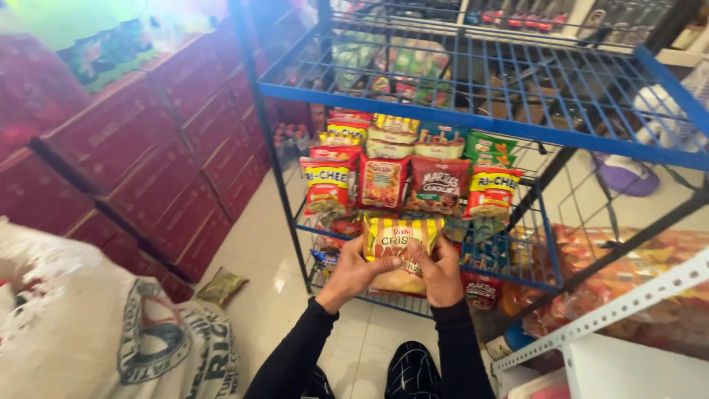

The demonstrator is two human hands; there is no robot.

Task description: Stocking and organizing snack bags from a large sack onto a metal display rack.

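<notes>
Both hands are clamped on one yellow snack bag [399,251], held upright in front of the middle shelf [517,275] of a blue wire rack [473,118]. The left hand [353,275] grips the bag's left edge with the thumb pressed across its face, and the right hand [442,270] grips the right edge the same way, so the bag sits squarely between them with its long axis running up and down. Neither hand is nearer than the other; they meet it evenly, low on the pack, leaving its top half free. Just beyond the bag, farther into the shelf, a row of red snack packets [384,181] stands upright facing out, and the held bag lines up with the gap in front of them, a little left of the shelf's centre. To the near left a white printed sack [111,332] lies on the tiled floor [258,295], and stacked red cartons [170,162] fill the wall to the left.
</notes>
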